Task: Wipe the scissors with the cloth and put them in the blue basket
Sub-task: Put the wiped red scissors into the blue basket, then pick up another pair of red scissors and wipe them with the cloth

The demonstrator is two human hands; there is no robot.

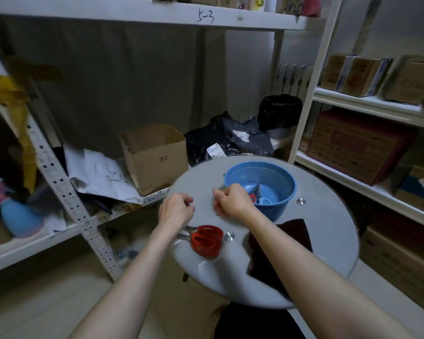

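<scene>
Red-handled scissors (206, 240) lie on the round glass table (328, 231), blades pointing left under my left wrist. A dark cloth (294, 232) lies flat on the table, partly under my right forearm. The blue basket (285, 200) stands at the table's far side and holds blue-handled scissors (263, 200) and a red handle (253, 198). My left hand (175, 209) hovers above the table's left edge, fingers curled, holding nothing. My right hand (233, 201) hangs at the basket's left rim, also curled with nothing visible in it.
White metal shelving surrounds the table. An open cardboard box (154, 155) and dark plastic bags (228, 138) sit on the shelf behind the table. More boxes (357, 145) fill the right-hand shelves. A blue spray bottle (17, 214) lies on the left shelf.
</scene>
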